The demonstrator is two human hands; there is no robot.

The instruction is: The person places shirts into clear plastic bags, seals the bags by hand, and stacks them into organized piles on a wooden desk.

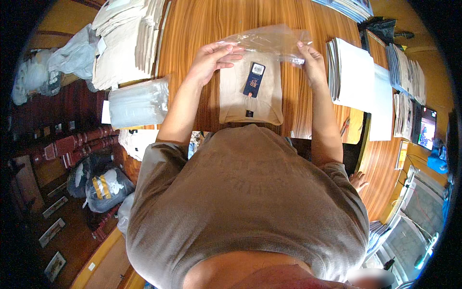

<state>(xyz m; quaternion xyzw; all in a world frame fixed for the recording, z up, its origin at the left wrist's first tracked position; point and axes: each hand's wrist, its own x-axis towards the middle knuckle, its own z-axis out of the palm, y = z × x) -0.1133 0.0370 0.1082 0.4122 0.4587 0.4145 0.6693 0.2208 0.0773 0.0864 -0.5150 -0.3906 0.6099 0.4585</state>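
Note:
A clear plastic bag [269, 39] is stretched between my hands over the far end of a folded beige garment [231, 94]. My left hand [210, 61] has the bag's left side between thumb and fingers. At the other side, my right hand [311, 59] pinches the bag's corner between thumb and fingertips. The garment lies flat on the wooden table [192, 19], close to my body. On it rests a dark blue hang tag [252, 84] with a white label at its far end. A small black label [249, 113] shows near the garment's close edge.
To the left are stacked beige garments [127, 43] and a pile of clear bags [139, 102]. White sheets [353, 72] stand stacked on the right, near scissors [345, 126]. Another person's hand [358, 181] rests on the table at lower right. Filled bags [108, 188] lie lower left.

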